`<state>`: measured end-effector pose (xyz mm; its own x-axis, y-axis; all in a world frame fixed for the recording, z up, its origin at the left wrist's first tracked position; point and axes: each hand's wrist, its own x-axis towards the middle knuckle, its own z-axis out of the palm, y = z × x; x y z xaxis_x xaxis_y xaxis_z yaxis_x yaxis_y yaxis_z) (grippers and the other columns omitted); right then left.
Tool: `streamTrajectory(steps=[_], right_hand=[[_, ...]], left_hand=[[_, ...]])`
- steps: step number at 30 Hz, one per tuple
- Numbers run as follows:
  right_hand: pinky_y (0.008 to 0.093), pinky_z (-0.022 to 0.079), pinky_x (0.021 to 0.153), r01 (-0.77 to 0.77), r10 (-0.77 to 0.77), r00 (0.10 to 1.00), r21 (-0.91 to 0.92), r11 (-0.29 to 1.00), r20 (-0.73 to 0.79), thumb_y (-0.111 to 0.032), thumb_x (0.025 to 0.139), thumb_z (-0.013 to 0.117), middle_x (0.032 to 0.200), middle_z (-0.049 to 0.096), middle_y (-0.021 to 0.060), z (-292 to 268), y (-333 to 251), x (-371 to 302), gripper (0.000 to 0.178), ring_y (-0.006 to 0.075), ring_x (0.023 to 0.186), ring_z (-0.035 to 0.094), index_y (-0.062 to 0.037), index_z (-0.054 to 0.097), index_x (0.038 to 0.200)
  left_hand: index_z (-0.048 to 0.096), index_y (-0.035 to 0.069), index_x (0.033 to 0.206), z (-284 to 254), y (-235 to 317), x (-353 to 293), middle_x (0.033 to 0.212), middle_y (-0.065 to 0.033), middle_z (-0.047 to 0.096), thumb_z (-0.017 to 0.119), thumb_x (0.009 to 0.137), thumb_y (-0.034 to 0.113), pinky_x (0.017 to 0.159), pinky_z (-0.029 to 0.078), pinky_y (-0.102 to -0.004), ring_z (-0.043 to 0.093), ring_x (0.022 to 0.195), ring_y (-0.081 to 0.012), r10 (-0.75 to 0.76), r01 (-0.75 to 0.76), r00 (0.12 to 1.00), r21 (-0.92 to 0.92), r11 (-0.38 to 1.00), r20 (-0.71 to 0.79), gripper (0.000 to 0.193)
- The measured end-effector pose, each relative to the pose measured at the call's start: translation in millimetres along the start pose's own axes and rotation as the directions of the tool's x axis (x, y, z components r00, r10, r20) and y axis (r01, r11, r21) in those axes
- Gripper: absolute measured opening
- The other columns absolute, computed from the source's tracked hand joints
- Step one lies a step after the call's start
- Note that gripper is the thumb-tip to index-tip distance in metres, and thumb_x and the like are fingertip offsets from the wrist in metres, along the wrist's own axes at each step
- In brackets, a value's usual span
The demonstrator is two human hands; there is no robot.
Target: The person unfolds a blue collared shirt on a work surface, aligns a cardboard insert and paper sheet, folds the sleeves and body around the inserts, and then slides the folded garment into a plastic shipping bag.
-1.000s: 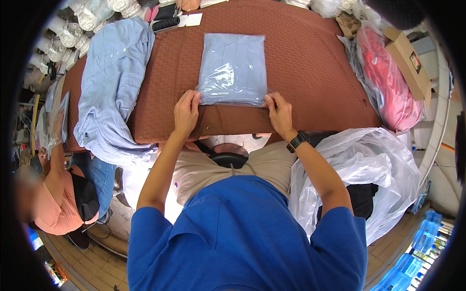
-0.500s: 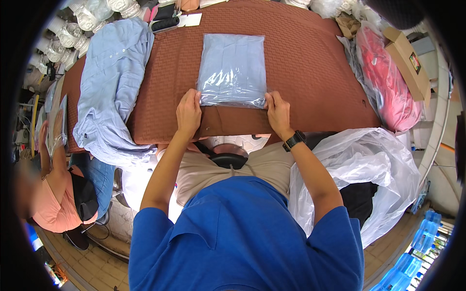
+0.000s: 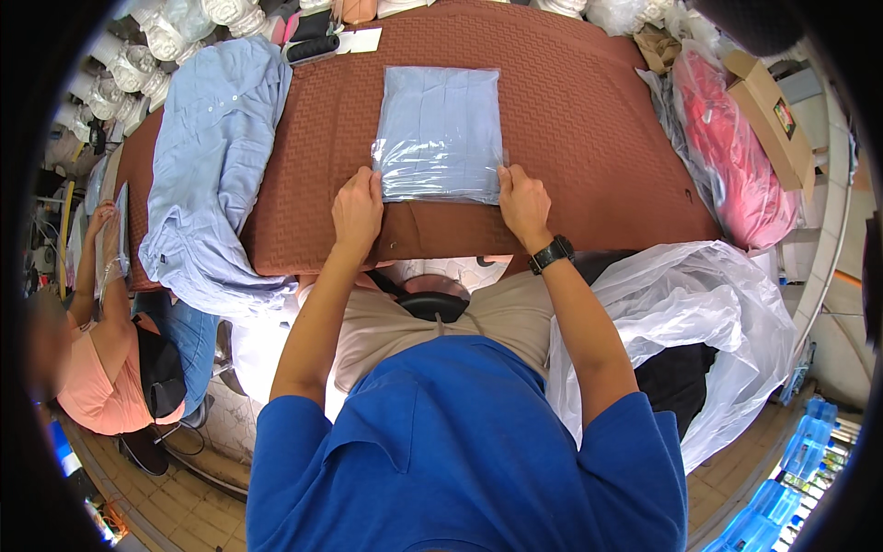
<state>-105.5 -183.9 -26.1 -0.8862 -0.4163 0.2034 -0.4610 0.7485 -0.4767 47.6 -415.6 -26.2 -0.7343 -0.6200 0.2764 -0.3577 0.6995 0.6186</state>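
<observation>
A folded light-blue shirt in a clear plastic bag (image 3: 440, 129) lies flat on the brown covered table (image 3: 589, 138). My left hand (image 3: 358, 208) pinches the bag's near left corner between thumb and fingers. At the near right corner, my right hand (image 3: 524, 204), with a dark watch on its wrist, grips the bag in the same way. The clear film shines and wrinkles across the lower half. To the left, an unfolded light-blue shirt (image 3: 207, 156) is spread out, its lower end hanging over the table's near edge.
Red items in clear plastic (image 3: 717, 138) and an open cardboard box (image 3: 768, 115) stand at the right. A large translucent bag (image 3: 681, 313) with dark cloth sits by my right arm. A black roller (image 3: 313, 48) lies at the back. Another person (image 3: 110, 368) works at far left.
Both my hands have shifted very slightly, still on the bag's near corners. The film's shine has moved upward a little. At the left, the other person's hands have moved.
</observation>
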Motion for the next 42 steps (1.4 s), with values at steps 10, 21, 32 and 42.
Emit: streamTrajectory(steps=[10, 21, 32, 42], right_hand=[[0.0517, 0.048, 0.081, 0.072, -0.068, 0.951, 0.003, 0.997, -0.303, -0.019, 0.095, 0.062, 0.104, 0.063, 0.0166, -22, -24, 11, 0.02, 0.0397, 0.098, 0.062, -0.0048, 0.058, 0.108], [0.0581, 0.025, 0.117, 0.291, -0.31, 0.931, -0.118, 0.949, -0.195, -0.033, 0.102, 0.049, 0.162, 0.028, 0.0173, 57, -89, 27, 0.053, 0.0435, 0.147, 0.025, -0.0109, 0.044, 0.15], [0.0606, 0.028, 0.115, 0.231, -0.239, 0.963, -0.076, 0.97, -0.124, -0.042, 0.099, 0.053, 0.161, 0.029, 0.0174, 57, -78, 41, 0.056, 0.0453, 0.145, 0.028, -0.0187, 0.046, 0.15], [0.0607, 0.028, 0.114, 0.231, -0.24, 0.961, -0.078, 0.97, -0.134, -0.042, 0.098, 0.054, 0.16, 0.032, 0.0178, 59, -77, 44, 0.056, 0.0458, 0.144, 0.03, -0.0176, 0.048, 0.148]], left_hand=[[0.059, 0.003, 0.116, -32, 13, 19, 0.119, -0.0167, 0.058, 0.08, 0.082, 0.03, 0.079, 0.05, -0.0445, 0.061, 0.097, -0.0337, 0.028, 0.004, 0.972, 0.134, 0.991, -0.232, 0.048], [0.039, 0.016, 0.153, 14, 10, 81, 0.163, -0.0072, 0.029, 0.049, 0.101, 0.041, 0.123, 0.016, -0.0534, 0.02, 0.152, -0.0341, 0.567, -0.604, 0.77, 0.046, 0.796, 0.292, 0.059], [0.038, 0.018, 0.155, 23, 5, 81, 0.165, -0.0057, 0.025, 0.043, 0.103, 0.045, 0.123, 0.014, -0.0539, 0.016, 0.153, -0.0331, 0.5, -0.555, 0.8, 0.093, 0.827, 0.331, 0.059], [0.04, 0.018, 0.153, 23, 7, 83, 0.164, -0.0065, 0.028, 0.045, 0.102, 0.043, 0.122, 0.014, -0.0538, 0.018, 0.153, -0.0326, 0.503, -0.556, 0.8, 0.089, 0.826, 0.328, 0.058]])
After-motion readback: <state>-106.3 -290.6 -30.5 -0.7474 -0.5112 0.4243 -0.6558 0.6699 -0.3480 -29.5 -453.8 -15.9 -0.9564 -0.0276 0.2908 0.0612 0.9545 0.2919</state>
